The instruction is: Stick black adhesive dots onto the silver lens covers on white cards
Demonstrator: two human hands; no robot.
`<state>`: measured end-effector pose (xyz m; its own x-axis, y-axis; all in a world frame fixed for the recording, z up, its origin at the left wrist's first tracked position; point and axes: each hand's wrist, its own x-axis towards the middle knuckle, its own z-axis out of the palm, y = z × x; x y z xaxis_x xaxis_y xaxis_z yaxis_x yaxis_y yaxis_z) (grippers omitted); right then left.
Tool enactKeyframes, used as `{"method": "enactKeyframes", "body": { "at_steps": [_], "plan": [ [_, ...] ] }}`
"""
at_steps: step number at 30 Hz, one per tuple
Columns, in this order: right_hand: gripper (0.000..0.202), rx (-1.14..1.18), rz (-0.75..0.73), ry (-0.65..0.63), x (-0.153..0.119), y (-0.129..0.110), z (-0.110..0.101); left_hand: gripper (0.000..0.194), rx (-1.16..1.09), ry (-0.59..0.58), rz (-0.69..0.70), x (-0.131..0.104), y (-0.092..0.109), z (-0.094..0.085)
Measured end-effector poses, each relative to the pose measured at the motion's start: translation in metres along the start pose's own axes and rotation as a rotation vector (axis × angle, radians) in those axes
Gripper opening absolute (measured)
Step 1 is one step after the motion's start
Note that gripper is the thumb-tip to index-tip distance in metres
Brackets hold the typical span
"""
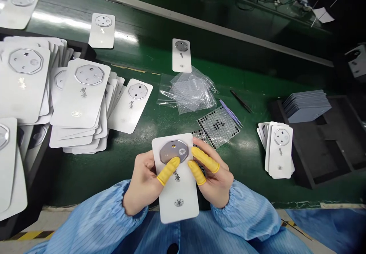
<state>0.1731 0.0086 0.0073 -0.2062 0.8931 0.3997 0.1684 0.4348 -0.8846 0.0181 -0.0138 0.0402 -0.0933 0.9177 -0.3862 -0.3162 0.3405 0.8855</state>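
Observation:
A white phone back cover point(183, 193) with a grey octagonal camera frame, dark lettering and a small round emblem is held tilted in front of me. My left hand point(145, 181) grips its left side, the thumb in a yellow finger cot pressing just below the camera frame. On the right edge, my right hand point(214, 178) closes on the same cover with two fingers in yellow cots. Just beyond my right hand lies a clear sheet point(219, 126) dotted with small black round pieces. A second dotted sheet is partly hidden behind the hand.
Stacked white covers point(78, 105) fill the left, some in a black tray point(37, 193). Single covers point(182, 56) lie farther back. Clear plastic film point(191, 92), purple tweezers point(231, 112) and black tweezers point(241, 101) lie mid-table. At right, a small cover stack point(280, 151) adjoins a foam tray point(340, 147) holding grey panels point(307, 105).

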Motion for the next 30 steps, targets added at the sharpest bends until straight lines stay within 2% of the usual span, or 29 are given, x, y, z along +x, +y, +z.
{"method": "enactKeyframes", "body": {
  "at_steps": [3, 9, 13, 18, 25, 30],
  "plan": [
    [0.046, 0.010, 0.023, 0.001, -0.001, 0.002, 0.001, 0.015, -0.008, 0.017, -0.021, 0.000, 0.000, 0.000],
    [0.037, 0.041, 0.170, 0.060, -0.007, 0.007, 0.004, 0.028, -0.189, -0.058, -0.185, 0.012, -0.009, -0.005],
    [0.036, 0.080, 0.185, 0.093, -0.008, 0.007, 0.007, 0.026, -0.242, -0.056, -0.171, 0.015, -0.012, -0.005],
    [0.038, 0.121, 0.186, 0.125, -0.007, 0.004, 0.008, 0.021, -0.221, -0.149, -0.099, 0.016, -0.012, -0.008],
    [0.036, 0.145, 0.184, 0.100, -0.011, 0.010, 0.012, 0.036, -0.085, 0.036, 0.048, 0.019, -0.011, -0.003],
    [0.035, 0.170, 0.192, 0.087, -0.013, 0.021, 0.015, 0.036, 0.104, 0.110, 0.110, 0.023, -0.015, -0.003]
  ]
}}
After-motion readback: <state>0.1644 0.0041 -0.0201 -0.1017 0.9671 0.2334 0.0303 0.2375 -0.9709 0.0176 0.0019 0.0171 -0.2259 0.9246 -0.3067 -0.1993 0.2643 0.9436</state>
